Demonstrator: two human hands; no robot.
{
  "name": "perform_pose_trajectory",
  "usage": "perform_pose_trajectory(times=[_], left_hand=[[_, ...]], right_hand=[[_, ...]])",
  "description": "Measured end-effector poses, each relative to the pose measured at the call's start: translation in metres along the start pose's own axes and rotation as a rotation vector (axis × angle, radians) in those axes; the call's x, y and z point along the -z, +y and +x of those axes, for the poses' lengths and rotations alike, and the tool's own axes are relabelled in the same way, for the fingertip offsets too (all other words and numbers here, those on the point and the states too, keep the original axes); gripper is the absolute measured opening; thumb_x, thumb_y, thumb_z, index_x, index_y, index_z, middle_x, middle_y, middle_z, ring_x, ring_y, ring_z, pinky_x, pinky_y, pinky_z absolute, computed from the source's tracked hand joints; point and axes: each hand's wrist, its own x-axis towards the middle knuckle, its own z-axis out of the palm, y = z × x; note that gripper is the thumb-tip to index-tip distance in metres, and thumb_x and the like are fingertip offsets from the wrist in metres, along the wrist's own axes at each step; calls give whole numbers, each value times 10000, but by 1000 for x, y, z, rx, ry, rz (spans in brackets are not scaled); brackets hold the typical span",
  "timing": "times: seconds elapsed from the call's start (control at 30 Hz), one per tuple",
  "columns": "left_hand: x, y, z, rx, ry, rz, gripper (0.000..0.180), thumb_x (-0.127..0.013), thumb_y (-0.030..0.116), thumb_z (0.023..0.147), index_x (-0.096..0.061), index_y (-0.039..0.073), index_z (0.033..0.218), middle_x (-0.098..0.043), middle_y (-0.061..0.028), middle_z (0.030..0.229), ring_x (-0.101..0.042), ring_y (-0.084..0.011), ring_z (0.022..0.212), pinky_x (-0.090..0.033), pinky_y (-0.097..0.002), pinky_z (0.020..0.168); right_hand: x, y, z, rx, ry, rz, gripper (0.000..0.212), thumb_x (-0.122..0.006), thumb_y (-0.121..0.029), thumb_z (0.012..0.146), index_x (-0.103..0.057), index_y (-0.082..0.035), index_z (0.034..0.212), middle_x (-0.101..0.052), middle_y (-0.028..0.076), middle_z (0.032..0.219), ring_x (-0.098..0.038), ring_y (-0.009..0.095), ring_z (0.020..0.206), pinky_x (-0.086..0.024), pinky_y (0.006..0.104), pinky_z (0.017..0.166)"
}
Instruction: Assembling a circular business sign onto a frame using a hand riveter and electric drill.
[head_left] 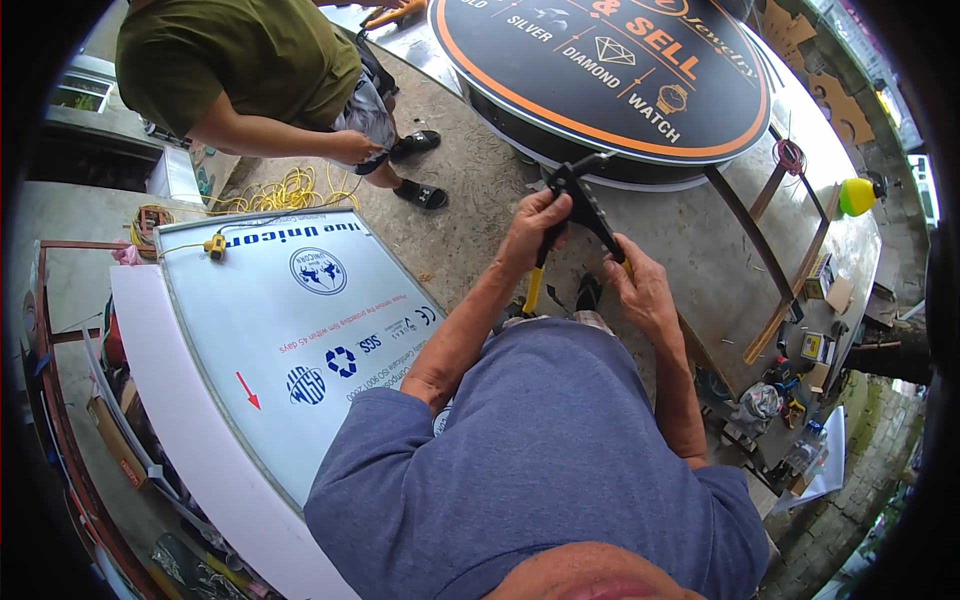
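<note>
In front of my body I hold a black hand riveter (pixel 588 200) with yellow on its handles. My left hand (pixel 537 232) is closed round one handle, just below the tool's head. My right hand (pixel 643 287) grips the other handle lower down, and the two handles stand apart. The tool's nose points up and to the right, near the rim of a large round black sign (pixel 590 75) with an orange ring. The nose looks apart from the sign; whether a rivet sits in it is too small to tell.
A person in a green shirt (pixel 240 70) stands at the far left. Left of me lies a framed panel (pixel 270 340) with protective film; a yellow cord (pixel 290 190) coils beyond. On the right table (pixel 740 230) are metal strips, a red wire coil (pixel 790 157) and small boxes.
</note>
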Motion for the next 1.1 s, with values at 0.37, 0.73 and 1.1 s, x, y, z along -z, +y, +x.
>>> perform_pose_trajectory(times=[0.37,0.73,1.1], left_hand=[[-7,-27,37,96,-55,295,427,-588,363,1029,-656,-9,1228,-735,-103,1088,-694,-127,930,-538,-265,756],[123,37,99,-246,656,388,337,-626,167,985,-636,-33,1257,-731,-111,1110,-704,-159,927,-558,-288,785],[243,111,234,-361,760,417,640,-681,105,916,-403,-156,1430,-497,-328,1431,-547,-325,1307,-477,-329,1043]], right_hand=[[20,116,-39,-344,423,44,331,-617,-141,960,-640,4,1256,-712,109,953,-639,170,862,-501,310,792],[80,291,-41,-616,408,-116,295,-592,-239,986,-672,-24,1172,-631,76,729,-603,169,659,-480,346,630],[86,278,-35,-431,368,-553,268,-619,-221,958,-683,8,1082,-677,202,873,-662,341,790,-506,428,731]])
